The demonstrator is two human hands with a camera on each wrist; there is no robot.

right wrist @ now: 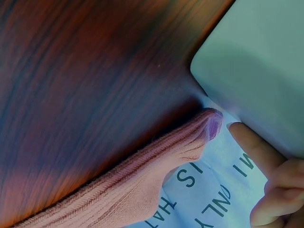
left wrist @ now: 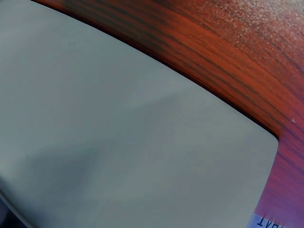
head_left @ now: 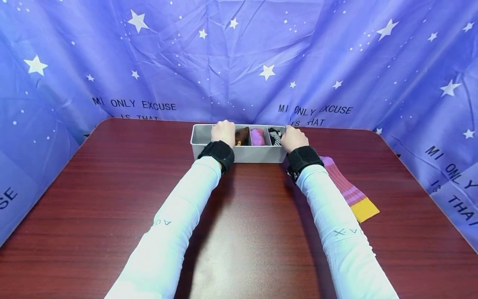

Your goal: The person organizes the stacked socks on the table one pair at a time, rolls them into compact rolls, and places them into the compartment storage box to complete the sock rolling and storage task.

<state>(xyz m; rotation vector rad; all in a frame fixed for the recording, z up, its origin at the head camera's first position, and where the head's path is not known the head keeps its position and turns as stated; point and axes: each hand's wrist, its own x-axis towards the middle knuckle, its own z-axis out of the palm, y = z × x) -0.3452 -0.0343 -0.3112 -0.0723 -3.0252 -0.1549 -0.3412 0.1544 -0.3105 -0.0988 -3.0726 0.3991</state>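
A grey divided storage box (head_left: 259, 155) stands near the far edge of the table. My left hand (head_left: 223, 133) grips its front rim left of the middle; its fingertips are hidden. At the right end, my right hand (head_left: 294, 138) holds the box's corner, one finger (right wrist: 259, 149) reaching along the outer wall. Between the hands, separate compartments contain a folded brown sock (head_left: 242, 136), a pink-purple sock (head_left: 257, 137) and a black-and-white striped sock (head_left: 275, 136). A long pink sock (head_left: 345, 182) with purple stripes and a yellow end lies flat beside my right forearm, partly covered by it.
The dark red wooden table (head_left: 93, 199) extends to both sides and toward me. Behind it hangs a blue curtain (head_left: 239, 62) with stars and lettering, close to the back of the box. Black bands (head_left: 218, 154) circle both wrists.
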